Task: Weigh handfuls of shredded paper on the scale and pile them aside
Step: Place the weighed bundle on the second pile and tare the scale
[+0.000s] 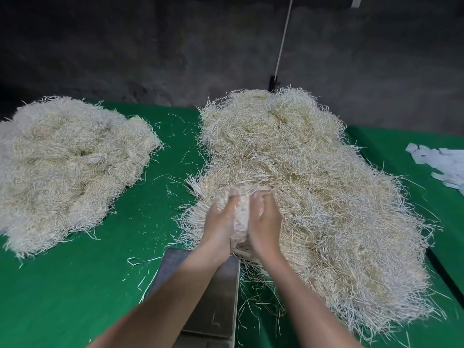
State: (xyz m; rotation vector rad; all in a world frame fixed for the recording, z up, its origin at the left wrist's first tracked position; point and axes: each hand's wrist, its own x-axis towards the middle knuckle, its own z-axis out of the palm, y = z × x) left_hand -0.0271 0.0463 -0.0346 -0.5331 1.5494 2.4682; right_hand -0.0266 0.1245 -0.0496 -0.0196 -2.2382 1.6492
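The scale point(222, 300) sits bottom centre on the green worktop point(75, 292). Just above it, left hand point(219, 222) and right hand point(265, 219) share a curled grip on a handful of shredded paper point(239, 218) at the right pile point(313, 172) edge.

green gap point(173, 151) between paper heaps point(301, 172)

Green cloth point(75, 297), white slips point(442, 167) far right, perhaps labels, dark wall point(125, 46)

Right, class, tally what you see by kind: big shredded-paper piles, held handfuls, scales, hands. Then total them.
Big piles: 2 (left pile, right pile)
Held handful: 1
Scale: 1
Hands: 2 (left hand, right hand)
Total: 6
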